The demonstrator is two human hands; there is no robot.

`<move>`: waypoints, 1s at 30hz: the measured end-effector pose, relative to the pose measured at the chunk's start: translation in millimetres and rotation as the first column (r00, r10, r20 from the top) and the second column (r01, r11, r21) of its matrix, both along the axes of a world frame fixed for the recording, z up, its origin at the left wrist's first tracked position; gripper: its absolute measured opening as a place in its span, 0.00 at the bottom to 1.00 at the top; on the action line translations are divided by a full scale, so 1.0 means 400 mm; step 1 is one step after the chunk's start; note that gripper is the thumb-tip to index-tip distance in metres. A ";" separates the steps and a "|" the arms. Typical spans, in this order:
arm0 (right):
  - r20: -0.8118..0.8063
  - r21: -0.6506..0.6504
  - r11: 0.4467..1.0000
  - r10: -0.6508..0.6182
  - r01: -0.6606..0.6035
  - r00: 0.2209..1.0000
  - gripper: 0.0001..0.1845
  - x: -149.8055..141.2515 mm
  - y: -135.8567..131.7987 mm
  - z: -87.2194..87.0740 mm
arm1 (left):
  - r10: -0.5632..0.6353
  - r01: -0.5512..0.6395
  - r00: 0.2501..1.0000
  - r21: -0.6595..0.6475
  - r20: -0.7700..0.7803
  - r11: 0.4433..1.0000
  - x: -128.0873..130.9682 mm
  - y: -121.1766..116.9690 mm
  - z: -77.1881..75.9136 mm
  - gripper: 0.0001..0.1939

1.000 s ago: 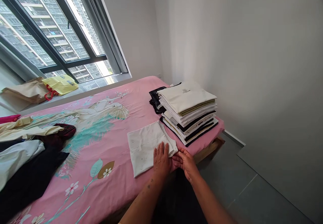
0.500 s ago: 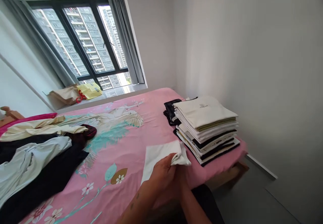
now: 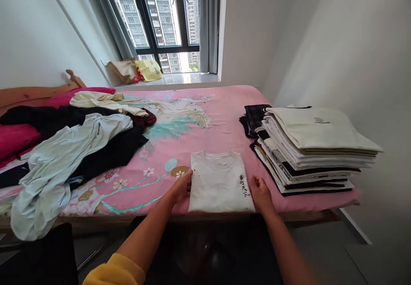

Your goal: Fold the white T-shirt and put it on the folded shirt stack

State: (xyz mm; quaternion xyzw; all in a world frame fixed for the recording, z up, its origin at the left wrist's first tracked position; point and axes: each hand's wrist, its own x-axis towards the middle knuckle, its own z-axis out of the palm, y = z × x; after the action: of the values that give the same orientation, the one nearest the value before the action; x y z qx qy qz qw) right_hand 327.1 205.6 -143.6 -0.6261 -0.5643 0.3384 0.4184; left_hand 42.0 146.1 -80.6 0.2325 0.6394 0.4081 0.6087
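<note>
A white T-shirt (image 3: pixel 218 182), folded into a neat rectangle, lies flat at the near edge of the bed, its collar on the far side and dark lettering down its right part. My left hand (image 3: pixel 183 186) is closed at its left edge, fingers curled against the cloth. On the opposite side my right hand (image 3: pixel 261 194) grips the right edge beside the lettering; its fingertips are partly hidden. Close by on the right stands a tall stack of folded clothes (image 3: pixel 321 137), topped by a cream one with a small print.
Loose clothes (image 3: pixel 86 137) lie heaped on the left of the pink bedsheet (image 3: pixel 221 131). Dark folded clothes (image 3: pixel 255 116) sit behind the stack. A brown paper bag (image 3: pixel 123 69) and a yellow bag (image 3: pixel 149 69) rest on the windowsill. A wall borders the right side.
My hands were together on a bunched part of the white T-shirt; now they are apart at its two sides and it lies flat. The view has turned left.
</note>
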 end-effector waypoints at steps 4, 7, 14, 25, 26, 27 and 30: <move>0.124 -0.173 0.979 0.127 -0.104 0.984 0.24 0.040 -0.053 -0.034 | -0.114 0.114 0.993 0.024 -0.002 0.993 -0.005 -0.101 -0.066 0.30; 0.371 -0.266 0.954 0.234 -0.138 0.899 0.24 0.030 -0.090 -0.004 | -0.051 0.056 0.996 0.060 -0.078 0.997 0.013 -0.141 -0.100 0.33; 0.433 -0.303 0.946 0.243 -0.114 0.868 0.17 0.021 -0.105 0.010 | 0.035 -0.001 0.943 0.101 -0.332 0.995 0.034 -0.191 -0.147 0.30; 0.139 -0.164 0.977 0.161 -0.138 0.977 0.20 -0.020 0.093 -0.029 | 0.054 0.064 0.810 0.180 -0.584 0.982 -0.037 0.011 -0.095 0.17; 0.154 -0.150 0.980 0.153 -0.130 0.976 0.20 -0.021 0.106 -0.027 | 0.054 0.066 0.796 0.175 -0.602 0.982 -0.040 0.022 -0.098 0.15; 0.174 -0.133 0.984 0.141 -0.118 0.975 0.20 -0.021 0.115 -0.024 | 0.063 0.063 0.776 0.176 -0.627 0.982 -0.043 0.029 -0.100 0.13; 0.237 -0.055 0.996 0.075 -0.064 0.968 0.21 -0.023 0.113 -0.005 | 0.146 0.026 0.677 0.222 -0.721 0.975 -0.037 0.027 -0.096 0.07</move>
State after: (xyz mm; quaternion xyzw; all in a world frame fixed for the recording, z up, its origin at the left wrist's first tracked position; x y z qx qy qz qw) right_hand 317.7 251.0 -145.5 -0.6518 -0.6241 0.2882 0.3203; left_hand 27.1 156.7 -119.1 0.4190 0.7892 0.3669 0.2588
